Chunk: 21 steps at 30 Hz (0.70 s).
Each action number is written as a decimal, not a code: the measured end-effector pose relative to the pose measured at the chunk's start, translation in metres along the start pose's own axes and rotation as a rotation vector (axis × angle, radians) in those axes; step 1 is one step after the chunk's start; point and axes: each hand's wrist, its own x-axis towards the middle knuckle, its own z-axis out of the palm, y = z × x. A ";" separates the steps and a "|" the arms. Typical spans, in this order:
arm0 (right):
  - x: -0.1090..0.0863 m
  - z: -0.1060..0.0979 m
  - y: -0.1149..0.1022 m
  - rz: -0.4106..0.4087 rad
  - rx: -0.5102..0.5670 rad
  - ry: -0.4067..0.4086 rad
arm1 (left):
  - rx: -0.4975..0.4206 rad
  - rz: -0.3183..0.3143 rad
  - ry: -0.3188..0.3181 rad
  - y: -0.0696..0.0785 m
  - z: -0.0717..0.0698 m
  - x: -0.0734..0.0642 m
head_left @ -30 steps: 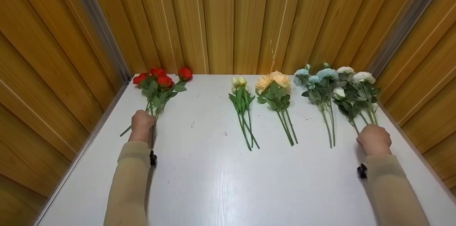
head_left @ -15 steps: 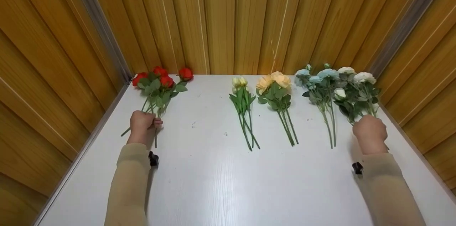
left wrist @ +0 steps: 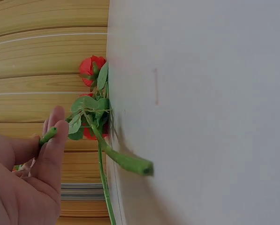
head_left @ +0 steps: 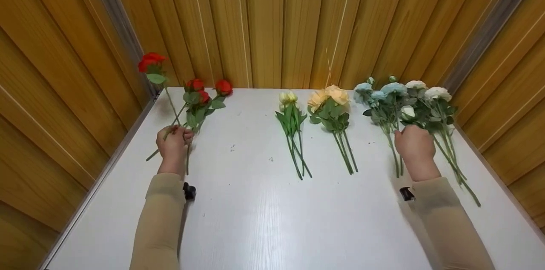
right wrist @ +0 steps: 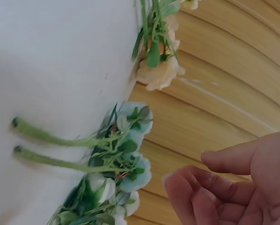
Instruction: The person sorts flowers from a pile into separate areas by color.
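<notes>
My left hand [head_left: 174, 142] pinches the stem of one red flower [head_left: 150, 62] and holds it tilted up off the white table [head_left: 264, 210]. In the left wrist view that thin green stem passes between thumb and fingers [left wrist: 50, 154]. The other red flowers [head_left: 203, 93] lie just right of the hand, by the back wall. My right hand [head_left: 415, 146] hovers between the blue flowers [head_left: 381, 95] and the white flowers [head_left: 430, 95]. In the right wrist view its fingers [right wrist: 200, 192] are loosely curled with nothing in them, beside the blue flowers [right wrist: 130, 140].
Pale yellow buds [head_left: 287, 99] and peach flowers [head_left: 330, 97] lie in the middle of the row, stems toward me. Wooden panel walls [head_left: 272, 23] close in the table at the back and on both sides. Bare tabletop lies in front of the stems.
My left hand has lifted one red flower up and to the left, out of the bunch. My right hand has moved left and forward off the white stems' ends, which now lie uncovered.
</notes>
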 end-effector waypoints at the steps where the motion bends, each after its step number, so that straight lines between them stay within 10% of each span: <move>1: 0.000 0.000 -0.002 -0.001 0.005 -0.007 | -0.007 0.016 0.014 0.000 -0.002 0.001; 10: -0.003 0.004 -0.016 -0.080 0.055 0.059 | -0.308 0.142 0.176 0.011 -0.030 0.011; 17: -0.005 0.014 -0.046 -0.141 0.091 0.125 | -0.228 0.332 0.208 0.035 -0.039 -0.007; 21: -0.007 0.023 -0.070 -0.213 0.100 0.147 | -0.239 0.414 0.117 0.055 -0.025 -0.027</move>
